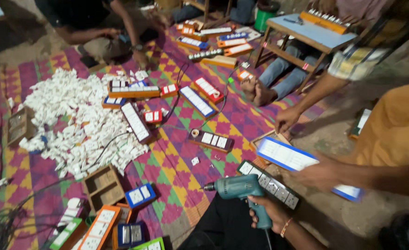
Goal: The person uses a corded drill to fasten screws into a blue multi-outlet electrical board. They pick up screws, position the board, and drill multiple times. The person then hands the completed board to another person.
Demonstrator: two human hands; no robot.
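At the far left of the frame a tangle of dark cables [0,227] lay on the patterned mat [176,171], with a small open wooden box [20,125] above it. A wide heap of white switch parts [74,120] covered the upper left of the mat. Below the heap sat another open wooden box [103,186], and along the bottom edge stood several switch boards in orange, green and blue frames [100,228]. Near the centre, more long switch boards [135,121] lay scattered, one dark board [211,140] lying alone on the mat.

At bottom centre the person's right hand [271,210] was closed around the grip of a teal power drill [239,189], the drill's bit pointing left over the mat. A thin bracelet showed at the wrist. Just beyond the drill body lay a dark board with white sockets [269,183], touching or nearly touching the hand. The person's left hand could not be seen in the picture.

To the right, a co-worker in an orange garment held a long blue-edged white board [290,157], that hand [320,176] blurred, so its grip was unclear. Another co-worker's hand [286,119], in a checked sleeve, reached down to the floor at centre right. At upper right stood a low wooden table with a pale blue top [306,32], a seated person's bare feet [255,90] under it.
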